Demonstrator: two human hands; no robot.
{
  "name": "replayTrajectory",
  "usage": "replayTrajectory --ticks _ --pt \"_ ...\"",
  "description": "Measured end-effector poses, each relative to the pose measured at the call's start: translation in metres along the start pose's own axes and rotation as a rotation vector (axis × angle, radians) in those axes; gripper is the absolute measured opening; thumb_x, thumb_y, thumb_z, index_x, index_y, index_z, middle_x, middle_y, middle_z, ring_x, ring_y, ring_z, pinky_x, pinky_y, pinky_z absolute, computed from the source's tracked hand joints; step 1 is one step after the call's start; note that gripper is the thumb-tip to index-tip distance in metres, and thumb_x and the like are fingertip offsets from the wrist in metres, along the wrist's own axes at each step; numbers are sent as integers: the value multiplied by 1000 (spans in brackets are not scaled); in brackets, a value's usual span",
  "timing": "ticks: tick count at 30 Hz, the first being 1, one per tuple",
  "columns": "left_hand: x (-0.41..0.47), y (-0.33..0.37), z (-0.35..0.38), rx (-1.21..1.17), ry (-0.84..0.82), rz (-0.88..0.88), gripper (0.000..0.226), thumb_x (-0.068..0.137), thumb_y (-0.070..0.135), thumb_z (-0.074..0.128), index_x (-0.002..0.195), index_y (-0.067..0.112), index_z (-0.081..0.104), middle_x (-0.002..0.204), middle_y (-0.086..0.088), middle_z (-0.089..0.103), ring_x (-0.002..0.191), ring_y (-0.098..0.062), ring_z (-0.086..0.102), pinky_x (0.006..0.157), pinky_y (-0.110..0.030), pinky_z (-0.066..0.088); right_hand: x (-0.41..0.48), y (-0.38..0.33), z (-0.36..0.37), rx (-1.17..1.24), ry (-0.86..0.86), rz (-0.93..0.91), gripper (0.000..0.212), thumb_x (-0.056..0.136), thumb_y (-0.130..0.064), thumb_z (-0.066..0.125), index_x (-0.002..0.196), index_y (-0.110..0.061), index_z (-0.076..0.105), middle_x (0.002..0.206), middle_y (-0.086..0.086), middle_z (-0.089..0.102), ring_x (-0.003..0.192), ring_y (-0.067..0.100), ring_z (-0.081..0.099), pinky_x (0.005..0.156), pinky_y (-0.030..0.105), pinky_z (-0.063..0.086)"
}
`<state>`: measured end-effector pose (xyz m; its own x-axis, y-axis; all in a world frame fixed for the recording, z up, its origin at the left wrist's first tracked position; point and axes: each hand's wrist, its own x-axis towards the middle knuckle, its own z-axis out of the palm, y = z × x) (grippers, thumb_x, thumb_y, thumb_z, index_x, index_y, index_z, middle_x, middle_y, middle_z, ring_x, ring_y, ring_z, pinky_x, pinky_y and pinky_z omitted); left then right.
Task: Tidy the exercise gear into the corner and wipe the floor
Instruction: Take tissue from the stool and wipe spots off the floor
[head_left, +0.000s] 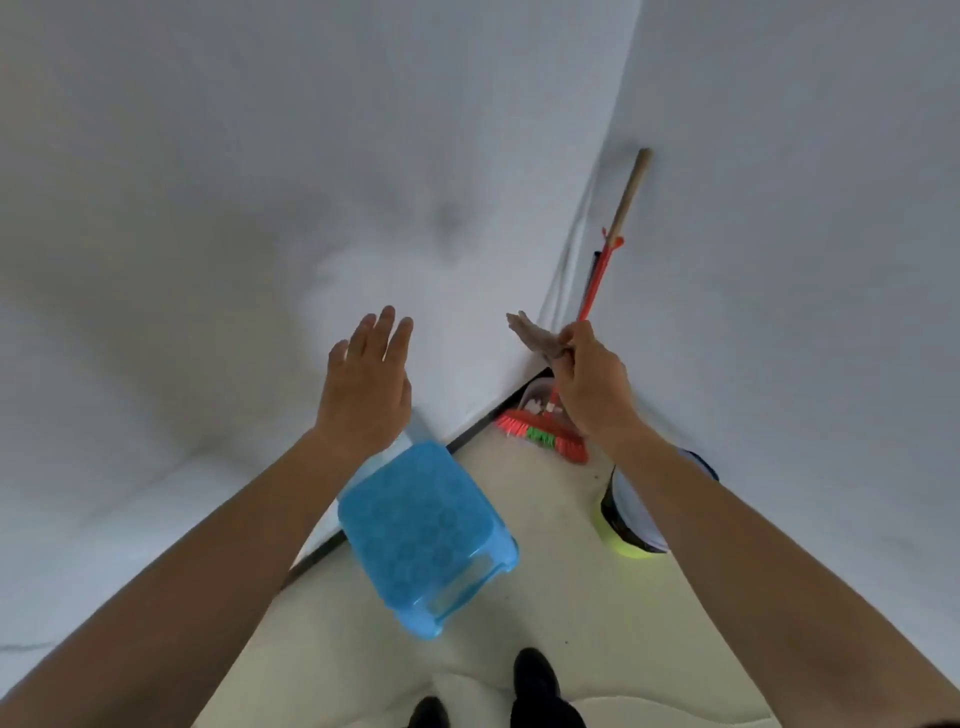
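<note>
Two hands hovered just in front of the broom (543, 434) propped in the wall corner. The left hand (363, 384) had straight, empty fingers, likely free to shift gear. The right hand (589, 384) gripped a bunched brown rag (535, 338) above the broom's head, seemingly ready for wiping. A blue plastic stool (421, 525) stood left of the broom.

Person, head view. Left hand (363, 384) and right hand (587, 384) bare; both forearms bare along all their visible length. Two black shoes (535, 675) below the blue plastic stool (421, 530), toes rounded. Dark trouser leg (558, 716) over the right shoe
</note>
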<state>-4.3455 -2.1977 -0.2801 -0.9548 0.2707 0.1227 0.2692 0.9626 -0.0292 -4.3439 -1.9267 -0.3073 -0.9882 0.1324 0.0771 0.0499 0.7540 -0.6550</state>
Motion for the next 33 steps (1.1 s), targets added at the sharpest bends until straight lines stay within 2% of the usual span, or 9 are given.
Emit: replayTrajectory --ticks 3,5,8,11,14,18,21,25,33 --pt "24 20 -70 -47 199 99 61 95 18 53 150 9 31 158 -16 30 143 -36 33 107 -53 40 -6 -31 -66 -18 185 -117 26 100 -5 45 114 -23 57 102 -11 71 75 6 61 59 19 43" --pt "26 35 -100 -103 280 188 60 94 17 54 150 8 33 157 -17 31 143 -36 34 107 -54 41 -28 -48 -104 -80 286 -208 47 100 -2 48 130 -37 57 117 -26 65 86 -4 56 63 8 43" --pt "20 64 -127 -175 337 320 59 95 18 53 149 8 34 158 -18 29 143 -37 32 107 -54 40 -85 -51 -149 -190 420 -178 58 97 2 49 132 -45 53 119 -29 61 99 1 56 73 26 57" --pt "-2 112 -136 -275 339 517 58 94 19 53 148 7 35 157 -19 30 143 -37 32 107 -56 39 -167 -34 -177 -311 529 -4 49 100 -8 45 134 -42 50 122 -8 62 99 12 61 78 33 59" --pt "-42 185 -144 -347 296 724 59 95 21 52 149 8 33 159 -18 26 146 -36 28 110 -57 35 -271 -16 -201 -351 621 239 50 93 -8 47 135 -34 56 117 -3 61 97 14 62 81 34 57" --pt "-136 307 -174 -453 233 1019 61 97 20 49 153 9 26 162 -17 17 148 -35 22 111 -58 34 -442 -12 -250 -467 812 458 49 82 -4 62 120 -34 65 101 -9 64 78 8 64 62 29 58" --pt "-230 398 -211 -498 268 1300 62 96 19 48 153 10 26 162 -17 17 147 -36 24 110 -58 35 -579 -11 -293 -564 976 675 40 82 -7 67 108 -37 71 92 -11 67 74 9 63 58 27 55" --pt "-375 497 -249 -632 253 1535 59 97 19 45 153 12 26 162 -17 15 147 -36 22 111 -57 32 -753 -13 -328 -573 1171 996 28 88 -19 63 111 -34 71 97 -3 67 81 24 66 67 35 54" --pt "-672 663 -262 -690 217 1926 58 96 29 38 150 13 31 162 -18 16 144 -39 27 105 -61 34 -1057 -12 -325 -698 1273 1388 24 89 -29 63 111 -37 69 105 -10 68 83 22 70 68 32 54"
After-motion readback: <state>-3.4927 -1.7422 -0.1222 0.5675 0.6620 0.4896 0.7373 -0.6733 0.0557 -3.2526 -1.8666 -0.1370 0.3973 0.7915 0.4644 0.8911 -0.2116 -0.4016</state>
